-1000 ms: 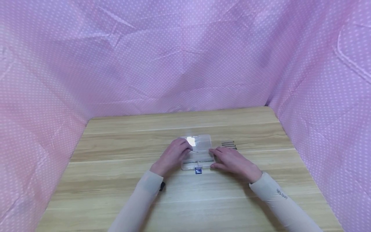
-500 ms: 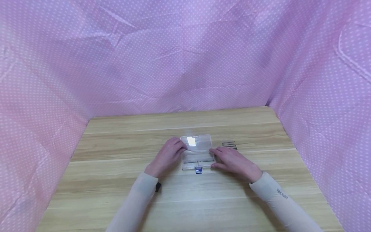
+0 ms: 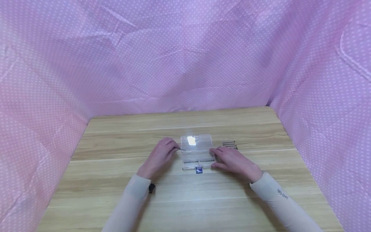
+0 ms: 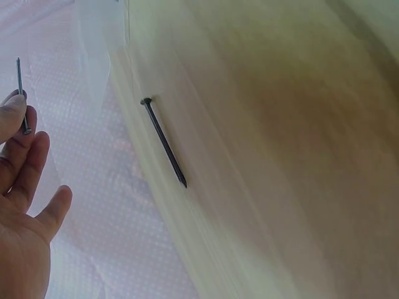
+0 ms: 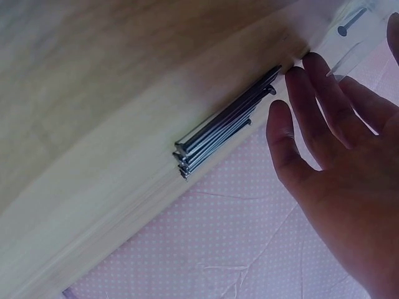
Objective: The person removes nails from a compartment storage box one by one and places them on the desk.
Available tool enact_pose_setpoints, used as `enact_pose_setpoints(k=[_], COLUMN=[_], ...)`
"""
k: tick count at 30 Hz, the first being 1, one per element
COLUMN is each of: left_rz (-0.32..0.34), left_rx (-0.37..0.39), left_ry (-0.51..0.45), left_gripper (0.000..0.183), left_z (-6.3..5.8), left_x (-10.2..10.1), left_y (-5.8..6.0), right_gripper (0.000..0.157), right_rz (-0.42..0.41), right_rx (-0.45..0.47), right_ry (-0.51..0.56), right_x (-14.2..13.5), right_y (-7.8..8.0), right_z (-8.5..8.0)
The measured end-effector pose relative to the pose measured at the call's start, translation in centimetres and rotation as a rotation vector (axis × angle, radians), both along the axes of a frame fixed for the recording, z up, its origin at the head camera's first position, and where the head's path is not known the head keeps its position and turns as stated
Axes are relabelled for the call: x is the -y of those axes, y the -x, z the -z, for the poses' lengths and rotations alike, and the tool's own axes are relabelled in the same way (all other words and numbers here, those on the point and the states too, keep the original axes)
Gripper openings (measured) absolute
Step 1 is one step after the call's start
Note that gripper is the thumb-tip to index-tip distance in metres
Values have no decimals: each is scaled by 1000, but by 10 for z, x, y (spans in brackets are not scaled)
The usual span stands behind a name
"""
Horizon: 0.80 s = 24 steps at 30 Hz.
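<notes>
A clear plastic box (image 3: pixel 189 155) lies on the table with its lid (image 3: pixel 203 141) folded back. Inside, a nail (image 3: pixel 191 161) lies in the left part and another nail (image 3: pixel 207 160) in the right part. My left hand (image 3: pixel 160 154), just left of the box, pinches a nail (image 4: pixel 20 78) between thumb and fingers. In the left wrist view, a dark nail (image 4: pixel 165 143) lies on the table near that hand. My right hand (image 3: pixel 232 161) rests with fairly straight fingers along the box's right side. Beyond it, several nails (image 5: pixel 221 124) lie side by side.
A small blue label or tab (image 3: pixel 199 170) sits at the box's front edge. The wooden table (image 3: pixel 116 193) ends at a pink dotted cloth (image 3: pixel 174 64) that hangs at the back and both sides.
My left hand has moved left, away from over the box, carrying the nail with it. The right hand has stayed at the box's right side.
</notes>
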State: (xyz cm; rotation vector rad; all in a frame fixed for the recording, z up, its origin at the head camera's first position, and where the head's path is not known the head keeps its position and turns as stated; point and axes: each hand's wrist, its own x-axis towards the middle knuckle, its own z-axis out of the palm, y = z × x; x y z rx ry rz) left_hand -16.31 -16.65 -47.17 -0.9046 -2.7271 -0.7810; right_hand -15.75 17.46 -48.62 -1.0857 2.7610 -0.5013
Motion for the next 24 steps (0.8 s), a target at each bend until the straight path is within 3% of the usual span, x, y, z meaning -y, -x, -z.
enact_pose_setpoints(k=[24], left_rz=[-66], left_rx=[47], left_ry=[50], left_gripper=[8], left_z=[8], left_x=[34], left_y=[-8], right_gripper=[62], right_rz=[-10], right_rx=[3], right_ry=[12], right_x=[0], right_y=[-1], right_z=[-2])
